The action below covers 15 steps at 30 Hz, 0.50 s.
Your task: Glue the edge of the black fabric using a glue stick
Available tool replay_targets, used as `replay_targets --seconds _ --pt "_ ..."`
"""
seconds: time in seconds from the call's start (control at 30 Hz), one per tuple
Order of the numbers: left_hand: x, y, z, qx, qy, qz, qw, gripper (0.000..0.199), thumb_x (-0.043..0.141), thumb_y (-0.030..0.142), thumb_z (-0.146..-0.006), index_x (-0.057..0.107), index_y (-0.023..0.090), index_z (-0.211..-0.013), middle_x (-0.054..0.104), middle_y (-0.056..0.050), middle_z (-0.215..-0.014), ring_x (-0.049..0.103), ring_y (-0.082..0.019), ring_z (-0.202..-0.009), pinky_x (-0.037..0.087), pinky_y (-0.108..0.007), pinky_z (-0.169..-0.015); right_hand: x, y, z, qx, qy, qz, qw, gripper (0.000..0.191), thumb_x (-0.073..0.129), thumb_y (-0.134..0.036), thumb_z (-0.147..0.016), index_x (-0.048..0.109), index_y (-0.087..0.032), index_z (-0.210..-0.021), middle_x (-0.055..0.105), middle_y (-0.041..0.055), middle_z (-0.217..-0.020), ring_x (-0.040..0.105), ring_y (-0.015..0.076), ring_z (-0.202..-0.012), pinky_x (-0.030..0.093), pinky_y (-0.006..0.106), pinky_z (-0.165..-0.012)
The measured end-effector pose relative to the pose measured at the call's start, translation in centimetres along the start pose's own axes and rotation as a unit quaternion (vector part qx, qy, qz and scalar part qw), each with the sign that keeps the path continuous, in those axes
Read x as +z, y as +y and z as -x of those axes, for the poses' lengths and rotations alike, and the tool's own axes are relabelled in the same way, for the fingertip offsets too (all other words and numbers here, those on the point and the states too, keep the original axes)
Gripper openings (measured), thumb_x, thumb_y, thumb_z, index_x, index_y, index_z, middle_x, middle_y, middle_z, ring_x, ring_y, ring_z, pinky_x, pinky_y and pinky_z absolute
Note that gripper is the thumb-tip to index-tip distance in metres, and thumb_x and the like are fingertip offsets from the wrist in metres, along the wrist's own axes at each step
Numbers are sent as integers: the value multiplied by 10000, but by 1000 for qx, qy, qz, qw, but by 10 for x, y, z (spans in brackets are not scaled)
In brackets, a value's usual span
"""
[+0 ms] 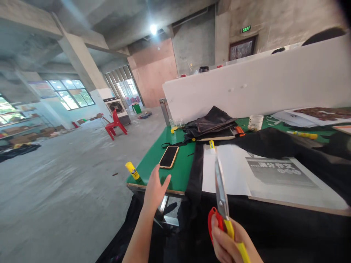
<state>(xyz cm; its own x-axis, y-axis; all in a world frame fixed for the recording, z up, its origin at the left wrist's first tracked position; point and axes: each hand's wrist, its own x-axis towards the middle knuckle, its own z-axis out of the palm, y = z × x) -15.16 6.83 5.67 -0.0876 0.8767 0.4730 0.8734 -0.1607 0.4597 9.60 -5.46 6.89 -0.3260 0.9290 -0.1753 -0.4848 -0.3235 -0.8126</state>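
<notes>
My right hand [229,243] grips a pair of scissors [221,193] with red and yellow handles, blades closed and pointing up over a white paper sheet [233,171]. My left hand [155,190] is open, fingers apart, hovering at the near left corner of the green table [161,157]. It is nearest to a phone [169,156] lying face up in a tan case. A strip of black fabric [196,171] hangs down over the table's front edge between my hands. More black fabric [274,142] lies across the sheet.
A yellow glue stick [132,170] stands at the table's left corner. A folded black cloth [211,124], a glass jar [255,122], a yellow marker [304,134] and a white partition [260,84] lie farther back. A red chair [115,125] stands on the concrete floor.
</notes>
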Motion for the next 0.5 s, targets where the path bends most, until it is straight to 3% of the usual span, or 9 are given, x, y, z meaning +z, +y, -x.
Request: replay_targets --seconds 0.07,0.13,0.23,0.37,0.5 --pt "23 -15 -34 -41 -20 -33 998 775 548 523 -764 282 73 -1335 312 -234 -1410 260 -335 -1329 284 -449 -1044 0 -11 -15 -41 -3 -33 999 361 596 -447 -805 415 -183 -637 306 -78 -478 266 36 -383 247 194 -400" --pt "40 -25 -60 -78 -38 -34 996 872 636 529 -671 299 42 -1312 377 -274 -1350 314 -389 -1288 279 -492 -1021 1 -26 -32 -43 -14 -77 996 401 553 -441 -830 368 -184 -584 294 -77 -470 253 34 -354 230 199 -370" --pt "52 -29 -80 -102 -20 11 994 850 695 478 -601 360 48 -1253 488 -251 -1225 423 -385 -1202 333 -479 -976 2 -45 -59 -45 -6 -96 994 390 583 -426 -807 381 -179 -583 315 -79 -468 231 27 -329 192 194 -341" --pt "52 -19 -73 -122 27 54 991 706 683 382 -634 377 82 -1196 489 -195 -1182 445 -327 -1182 362 -445 -969 5 -52 -94 -117 36 -47 991 325 671 -384 -749 446 -172 -649 397 -75 -487 298 30 -359 251 185 -380" --pt "47 17 -38 -156 76 128 976 634 652 383 -694 331 142 -1185 492 -114 -1124 553 -224 -1025 460 -381 -868 16 -47 -129 -124 96 -46 986 337 692 -439 -715 482 -177 -708 327 -94 -406 321 54 -382 251 180 -386"
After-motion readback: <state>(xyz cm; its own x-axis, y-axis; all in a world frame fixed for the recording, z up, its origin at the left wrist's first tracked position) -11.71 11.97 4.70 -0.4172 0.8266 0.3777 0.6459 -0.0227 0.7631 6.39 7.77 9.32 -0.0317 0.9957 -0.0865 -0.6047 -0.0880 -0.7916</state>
